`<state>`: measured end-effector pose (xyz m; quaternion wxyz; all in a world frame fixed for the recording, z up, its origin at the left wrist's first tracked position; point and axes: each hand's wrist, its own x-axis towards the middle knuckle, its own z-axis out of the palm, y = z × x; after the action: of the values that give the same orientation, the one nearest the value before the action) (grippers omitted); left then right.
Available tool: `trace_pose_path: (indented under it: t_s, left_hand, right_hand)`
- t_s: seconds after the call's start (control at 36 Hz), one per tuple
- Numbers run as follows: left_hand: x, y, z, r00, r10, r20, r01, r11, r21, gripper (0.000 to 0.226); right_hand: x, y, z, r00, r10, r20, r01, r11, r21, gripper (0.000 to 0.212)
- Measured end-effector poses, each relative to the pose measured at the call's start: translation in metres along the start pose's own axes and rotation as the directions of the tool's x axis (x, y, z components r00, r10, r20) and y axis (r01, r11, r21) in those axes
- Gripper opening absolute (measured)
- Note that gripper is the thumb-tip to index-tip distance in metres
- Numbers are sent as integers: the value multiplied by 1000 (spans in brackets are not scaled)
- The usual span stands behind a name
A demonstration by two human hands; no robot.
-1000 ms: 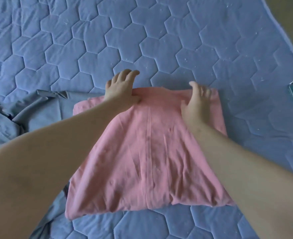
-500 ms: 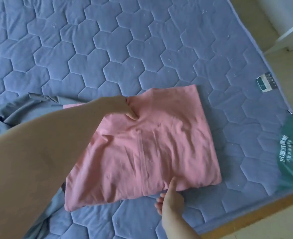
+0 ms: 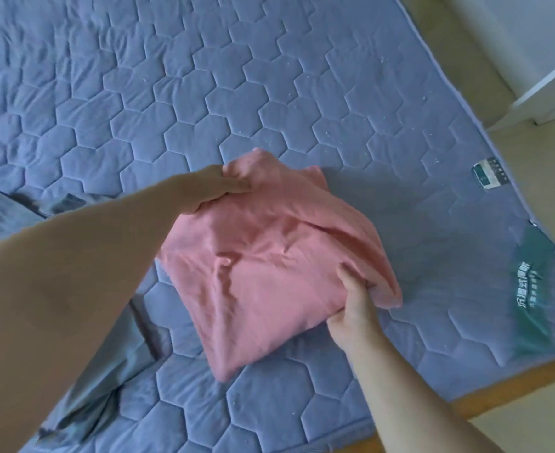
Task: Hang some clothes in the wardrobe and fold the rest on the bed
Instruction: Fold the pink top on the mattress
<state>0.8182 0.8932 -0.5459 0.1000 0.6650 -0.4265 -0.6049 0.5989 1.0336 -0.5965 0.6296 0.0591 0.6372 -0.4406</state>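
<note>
A folded pink shirt (image 3: 263,266) is held a little above the blue quilted mattress (image 3: 204,103), tilted and sagging in the middle. My left hand (image 3: 217,189) grips its far left corner, thumb on top and fingers curled under the cloth. My right hand (image 3: 354,302) pinches its near right edge, thumb on top and fingers underneath. A grey garment (image 3: 112,371) lies spread on the bed at the left, partly hidden by my left forearm.
A green printed label (image 3: 531,289) and a small white tag (image 3: 490,173) sit near the mattress's right edge. The wooden bed frame (image 3: 514,384) runs along the near right side, with pale floor beyond. White furniture (image 3: 550,89) stands at the top right.
My right hand left the far edge, went to the near edge and took hold of it. Both hands have now lifted the pink shirt off the bed and shifted it right.
</note>
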Motion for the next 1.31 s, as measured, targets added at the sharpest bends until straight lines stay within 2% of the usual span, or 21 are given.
trace_pose_path:
  t_s: [0.06,0.11,0.22,0.28,0.33,0.42,0.47,0.53,0.58,0.61,0.67,0.75,0.83,0.89,0.97,1.08,1.22,1.31]
  left_hand:
    - [-10,13,-10,996,1,-89,-9,996,-87,47]
    - [-24,28,-20,983,22,-182,-55,983,-175,51]
    - [-54,51,-38,941,94,-324,-199,930,-310,36]
    - [-71,59,-43,914,147,-378,-297,877,-378,18]
    - [-85,59,-47,887,215,-409,-399,801,-446,5]
    - [-104,45,-47,837,308,-452,-518,711,-475,11]
    - [-110,24,-45,817,350,-459,-550,714,-433,13]
    - [-114,4,-37,837,339,-430,-506,778,-372,38]
    - [-109,-16,-23,890,286,-355,-404,855,-324,51]
    - [-103,-26,-13,924,243,-294,-332,893,-304,49]
    - [-90,-47,11,966,172,-192,-212,953,-216,29]
    - [-69,-84,46,993,43,-114,-38,998,46,18]
    - [-59,-116,73,990,-88,-106,99,989,112,14]
    - [-54,-124,83,973,-136,-186,152,986,73,19]
    - [-49,-122,91,934,-155,-321,178,983,44,27]
    - [-42,-115,95,931,-149,-334,155,988,-8,34]
    - [-31,-111,104,906,-178,-383,213,976,51,33]
    - [-31,-108,111,910,-181,-374,232,968,97,29]
  right_hand:
    - [-9,-34,4,998,-31,63,34,999,-42,17]
    - [-18,-69,8,994,-58,92,66,994,-85,13]
    - [-30,-136,19,978,-190,91,205,956,-208,16]
    - [-37,-163,29,948,-291,130,315,918,-241,21]
    - [-46,-184,39,904,-389,174,422,875,-238,30]
    - [-59,-198,45,840,-469,272,530,816,-231,75]
    - [-58,-197,37,809,-496,316,575,779,-249,88]
    - [-52,-185,24,817,-484,313,570,760,-314,76]
    - [-40,-167,9,849,-451,276,528,754,-391,41]
    - [-32,-157,-2,865,-446,228,500,740,-449,24]
    - [-9,-136,-30,895,-428,129,415,688,-595,12]
    - [21,-98,-78,958,-287,26,198,590,-783,16]
    - [28,-71,-101,980,-187,-62,67,615,-786,21]
    - [32,-63,-106,981,-173,-92,42,644,-764,22]
    - [38,-64,-102,982,-151,-111,22,685,-728,37]
    - [44,-71,-92,990,-110,-86,15,695,-719,45]
    - [52,-66,-90,990,-110,-93,-3,630,-777,34]
    - [54,-65,-100,977,-202,-68,55,545,-837,39]
